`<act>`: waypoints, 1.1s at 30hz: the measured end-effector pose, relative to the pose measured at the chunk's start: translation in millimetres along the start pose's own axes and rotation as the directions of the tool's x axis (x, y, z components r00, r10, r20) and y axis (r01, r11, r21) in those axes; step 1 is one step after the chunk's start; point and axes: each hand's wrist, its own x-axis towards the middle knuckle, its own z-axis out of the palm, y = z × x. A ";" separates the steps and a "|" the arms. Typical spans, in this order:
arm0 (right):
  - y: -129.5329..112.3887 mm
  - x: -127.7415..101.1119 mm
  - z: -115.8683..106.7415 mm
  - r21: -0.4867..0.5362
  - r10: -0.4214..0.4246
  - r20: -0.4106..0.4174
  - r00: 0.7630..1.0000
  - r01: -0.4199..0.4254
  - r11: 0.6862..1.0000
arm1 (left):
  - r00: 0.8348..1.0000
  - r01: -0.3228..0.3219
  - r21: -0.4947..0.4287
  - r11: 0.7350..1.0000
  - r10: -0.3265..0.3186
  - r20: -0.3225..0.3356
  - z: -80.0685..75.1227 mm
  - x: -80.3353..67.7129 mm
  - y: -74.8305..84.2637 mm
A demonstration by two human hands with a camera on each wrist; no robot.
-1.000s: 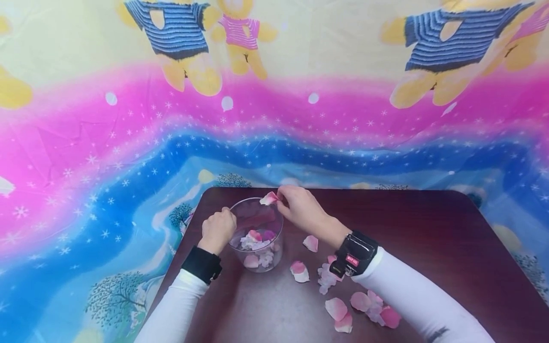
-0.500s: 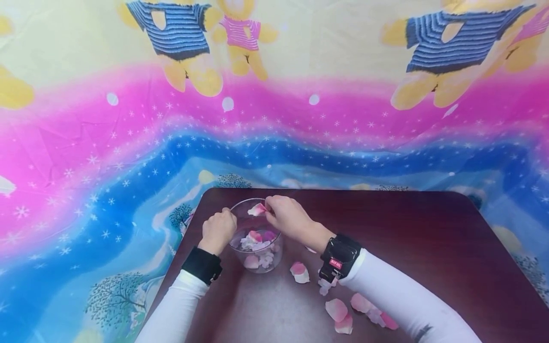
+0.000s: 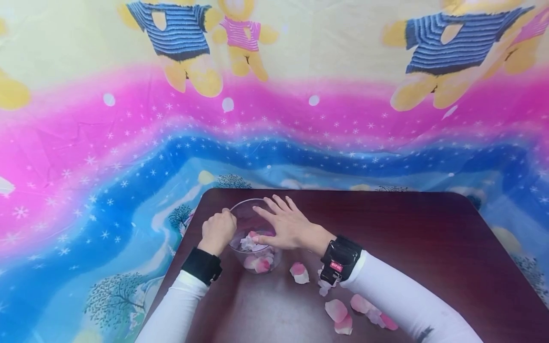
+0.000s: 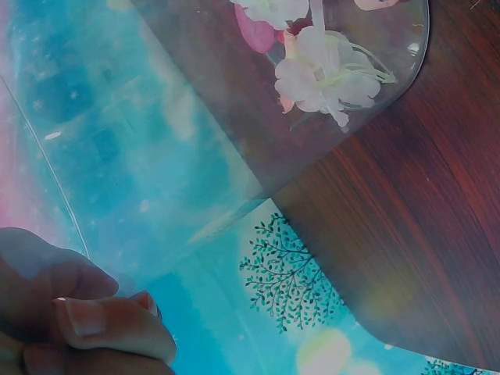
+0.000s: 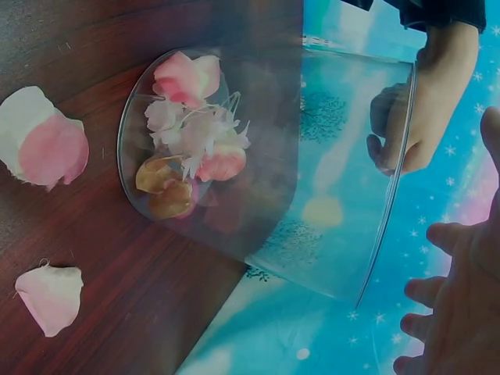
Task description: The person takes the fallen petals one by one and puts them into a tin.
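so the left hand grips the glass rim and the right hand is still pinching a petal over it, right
Not quite. The left hand does grip the glass container at its rim, but the right hand is open, fingers spread, holding no petal; the head view shows it.

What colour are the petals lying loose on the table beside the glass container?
Pink fading to white. The petals on the dark wooden table show best in the right wrist view.
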 end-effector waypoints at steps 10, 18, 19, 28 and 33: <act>6.0 -8.2 -2.8 0.000 -0.001 -0.023 1.000 0.001 1.000 | 1.000 -0.016 -0.009 1.000 0.016 -0.027 1.7 -0.7 -1.1; 17.9 -18.1 -6.1 0.013 0.012 -0.055 0.998 -0.012 1.000 | 0.999 -0.015 -0.009 1.000 0.015 -0.031 1.5 -0.7 -1.0; 19.9 -19.4 -6.5 0.013 0.016 -0.058 0.998 -0.015 1.000 | 0.999 -0.014 -0.008 1.000 0.014 -0.029 1.4 -0.6 -0.9; 40.4 -32.5 -6.6 0.049 0.055 -0.083 0.995 -0.051 0.997 | 1.000 -0.010 -0.007 1.000 0.010 -0.029 1.2 -0.8 -0.6; 54.0 -40.4 -3.1 0.066 0.090 -0.088 0.992 -0.084 0.994 | 1.000 -0.008 -0.008 1.000 0.008 -0.027 0.8 -1.6 -0.5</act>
